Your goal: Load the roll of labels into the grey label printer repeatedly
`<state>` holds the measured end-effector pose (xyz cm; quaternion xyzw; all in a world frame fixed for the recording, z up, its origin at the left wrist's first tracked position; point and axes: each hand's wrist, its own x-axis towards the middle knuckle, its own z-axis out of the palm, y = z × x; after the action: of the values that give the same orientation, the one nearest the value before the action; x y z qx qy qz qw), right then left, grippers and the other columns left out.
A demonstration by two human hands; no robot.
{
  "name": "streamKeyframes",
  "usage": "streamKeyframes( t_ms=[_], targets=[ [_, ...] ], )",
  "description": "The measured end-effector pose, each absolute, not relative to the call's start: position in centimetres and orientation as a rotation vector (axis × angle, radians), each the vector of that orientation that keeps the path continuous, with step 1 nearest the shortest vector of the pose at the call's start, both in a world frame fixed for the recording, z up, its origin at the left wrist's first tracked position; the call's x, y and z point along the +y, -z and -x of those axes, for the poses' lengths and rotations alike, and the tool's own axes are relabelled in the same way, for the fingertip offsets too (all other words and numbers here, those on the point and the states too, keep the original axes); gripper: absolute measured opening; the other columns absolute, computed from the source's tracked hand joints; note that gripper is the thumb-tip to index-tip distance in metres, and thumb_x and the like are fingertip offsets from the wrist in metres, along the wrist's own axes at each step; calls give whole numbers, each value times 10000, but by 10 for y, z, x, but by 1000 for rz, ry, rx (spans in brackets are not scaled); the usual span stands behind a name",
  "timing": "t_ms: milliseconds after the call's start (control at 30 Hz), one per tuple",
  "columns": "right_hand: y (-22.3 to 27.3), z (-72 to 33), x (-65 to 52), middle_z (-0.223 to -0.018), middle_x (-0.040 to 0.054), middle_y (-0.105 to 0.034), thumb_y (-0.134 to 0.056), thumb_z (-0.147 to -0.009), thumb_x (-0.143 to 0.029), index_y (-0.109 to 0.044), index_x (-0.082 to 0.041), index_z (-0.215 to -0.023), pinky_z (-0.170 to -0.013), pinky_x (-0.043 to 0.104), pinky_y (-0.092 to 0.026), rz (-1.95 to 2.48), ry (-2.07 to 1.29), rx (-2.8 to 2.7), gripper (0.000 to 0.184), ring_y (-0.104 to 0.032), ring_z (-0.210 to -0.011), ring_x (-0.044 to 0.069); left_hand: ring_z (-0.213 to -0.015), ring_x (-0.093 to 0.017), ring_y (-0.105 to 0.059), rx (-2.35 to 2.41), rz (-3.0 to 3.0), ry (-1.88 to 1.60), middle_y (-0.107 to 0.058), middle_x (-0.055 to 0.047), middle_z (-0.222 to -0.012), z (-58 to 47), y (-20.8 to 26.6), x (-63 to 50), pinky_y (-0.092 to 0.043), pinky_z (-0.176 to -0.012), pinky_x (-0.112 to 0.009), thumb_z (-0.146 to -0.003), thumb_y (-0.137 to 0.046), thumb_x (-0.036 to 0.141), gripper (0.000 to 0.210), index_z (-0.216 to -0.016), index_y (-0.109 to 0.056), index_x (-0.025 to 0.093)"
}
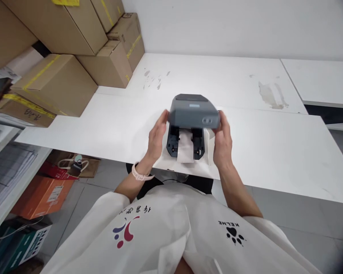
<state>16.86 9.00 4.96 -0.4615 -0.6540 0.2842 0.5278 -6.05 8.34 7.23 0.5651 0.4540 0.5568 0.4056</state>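
A dark grey label printer with its lid [193,112] raised stands on the white table, close to the front edge. The lid sits askew, lower on its right side, and is slightly blurred. Below it shows the printer's black base [199,146], with a strip of white label paper [185,146] running out over the front. My left hand [156,139] is at the lid's left edge, fingertips against it. At the right edge, my right hand [223,142] has its fingers on the lid, partly hidden behind the corner.
Several taped cardboard boxes [57,82] are stacked on the table's left end. The white table [263,144] has worn patches near the wall. Low at left are a shelf [20,179] with papers and an orange box [42,196] on the floor. A gap splits the tabletops at right.
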Motion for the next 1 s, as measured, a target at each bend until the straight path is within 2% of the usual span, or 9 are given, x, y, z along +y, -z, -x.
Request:
streamKeyframes(
  t_ms=[133,200,267,333,467,633,733,867,1000],
  targets=[
    [-75,-168,153,-1745,-28,-245,-193,-997,-793,68,-505,-1660,-1245,551,-398,1059,-544,-1719,768,-402,-1559,302,-1634,-316,-261,1239,-1546,-1285,-338,-26,-1740,61,-66,133,-300,-1305,-497,-994,-522,582,705,-1627,-308,357],
    [-85,-165,173,-1752,-3,-223,-240,-1004,-775,91,-469,-1668,-1241,557,-386,1077,-424,-1776,802,-361,-1575,318,-1625,-349,-274,1391,-1572,-1129,-352,-70,-1731,57,-56,148,-312,-1288,-532,-946,-609,459,755,-1626,-313,321],
    [-92,-160,182,-1728,47,-287,-308,-1030,-694,-44,-395,-1693,-1234,592,-359,1130,-267,-1838,773,-333,-1574,354,-1589,-377,-339,1516,-1593,-971,-421,-105,-1688,53,-47,153,-343,-1263,-557,-878,-646,340,815,-1625,-326,284],
    [-96,-152,184,-1593,121,-502,-330,-1068,-518,-323,-290,-1647,-1186,618,-370,1191,-146,-2001,623,-429,-1484,382,-1522,-391,-439,1608,-1605,-867,-504,-130,-1623,49,-41,152,-387,-1230,-558,-826,-645,272,868,-1632,-323,245],
    [-96,-131,185,-1169,200,-762,-391,-992,-155,-733,-105,-1234,-1060,518,-393,1289,-47,-2720,421,-602,-1204,364,-1341,-399,-607,1722,-1622,-788,-629,-162,-1480,45,-40,144,-480,-1126,-533,-802,-610,235,900,-1645,-300,175],
    [-88,-108,196,-1069,198,-775,-532,-883,-87,-771,-72,-1071,-1099,473,-286,1288,-65,-3251,304,-639,-1123,333,-1026,-348,-722,1697,-1679,-780,-755,-122,-1190,46,-36,139,-542,-970,-520,-807,-524,173,907,-1669,-242,214],
    [-89,-103,203,-1034,160,-769,-585,-828,-87,-769,-113,-1079,-1091,478,-279,1225,-129,-3311,313,-647,-1076,319,-1090,-341,-712,1677,-1677,-868,-746,-125,-1174,48,-30,138,-517,-1018,-506,-789,-503,133,905,-1661,-269,197],
    [-105,-122,206,-984,113,-745,-686,-753,-193,-759,-158,-990,-1040,452,-357,1149,-498,-3273,250,-638,-1043,318,-1075,-310,-710,1625,-1647,-970,-759,-89,-1123,49,-22,137,-513,-1011,-472,-810,-525,162,874,-1649,-294,244],
    [-132,-171,201,-1135,69,-739,-742,-770,-436,-732,-208,-1082,-914,389,-480,1054,-1075,-2845,386,-664,-1031,290,-969,-279,-711,1633,-1676,-941,-747,-99,-1255,50,-25,136,-531,-945,-452,-822,-543,184,919,-1674,-214,285]
  ],
)
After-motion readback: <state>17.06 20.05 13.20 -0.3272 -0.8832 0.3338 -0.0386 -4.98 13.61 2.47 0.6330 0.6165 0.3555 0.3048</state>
